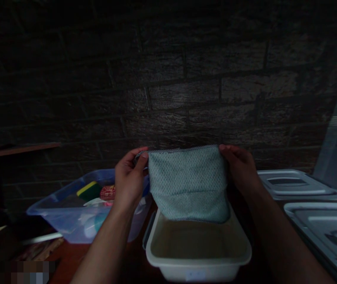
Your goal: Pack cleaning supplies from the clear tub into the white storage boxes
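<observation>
The left hand (130, 173) is pinched nearly closed, thumb against fingers, on the ten o'clock corner of a grey-green mesh cloth (188, 181). The right hand (241, 165) grips the two o'clock corner likewise, thumb foremost, its other fingers curled behind (partly lost in the gloom). Between them the cloth hangs spread, its upper edge nearly straight, a crease running across its lower half.

The step in hand looks to be holding the cloth out flat by its top corners. Any move from here would, I judge, call for both pinches to travel together, so that the edge neither sags nor twists.

At six o'clock from the cloth sits an open cream tub (198, 261); the cloth's lower hem overlaps its far end in view, though whether they touch I cannot tell. Between eight and nine o'clock is a translucent blue bin (50, 213), holding a yellow-and-green sponge (89, 191) and a red patterned item (107, 193); the left forearm covers part of it. A far lid (301, 183) lies at three o'clock, a near lid (319, 225) at four. At twelve, the dark block wall (168, 94) seems the main limit on reaching forward.
</observation>
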`<state>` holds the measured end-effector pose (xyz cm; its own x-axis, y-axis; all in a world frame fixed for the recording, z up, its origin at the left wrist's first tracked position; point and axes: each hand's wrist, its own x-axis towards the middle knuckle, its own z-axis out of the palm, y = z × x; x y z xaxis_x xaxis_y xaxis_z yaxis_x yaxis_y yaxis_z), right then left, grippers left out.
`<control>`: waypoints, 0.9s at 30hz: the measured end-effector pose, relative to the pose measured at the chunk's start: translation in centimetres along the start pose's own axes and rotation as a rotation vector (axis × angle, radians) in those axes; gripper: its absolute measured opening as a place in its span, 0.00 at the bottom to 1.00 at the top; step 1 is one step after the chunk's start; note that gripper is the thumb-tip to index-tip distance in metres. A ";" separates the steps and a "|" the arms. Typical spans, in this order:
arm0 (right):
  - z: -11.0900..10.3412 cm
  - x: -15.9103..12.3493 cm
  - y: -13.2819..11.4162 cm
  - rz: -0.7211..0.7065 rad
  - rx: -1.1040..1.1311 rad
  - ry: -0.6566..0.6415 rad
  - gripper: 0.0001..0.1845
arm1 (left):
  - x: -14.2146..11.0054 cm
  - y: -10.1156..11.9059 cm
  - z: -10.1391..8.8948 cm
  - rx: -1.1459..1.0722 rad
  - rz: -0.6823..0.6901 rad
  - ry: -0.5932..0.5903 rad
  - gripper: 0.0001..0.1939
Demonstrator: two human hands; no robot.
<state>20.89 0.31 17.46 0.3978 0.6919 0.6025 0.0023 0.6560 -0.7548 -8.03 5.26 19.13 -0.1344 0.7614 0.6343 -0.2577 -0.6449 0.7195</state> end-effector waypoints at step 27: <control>0.7 -0.6 -0.6 0.060 -0.097 0.016 0.18 | -0.3 -0.7 -0.2 0.369 0.255 0.069 0.05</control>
<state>19.97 -0.28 17.68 0.4144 0.7238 0.5517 0.0662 0.5806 -0.8115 -7.96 5.51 18.38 -0.2157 0.5694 0.7932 0.1483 -0.7838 0.6030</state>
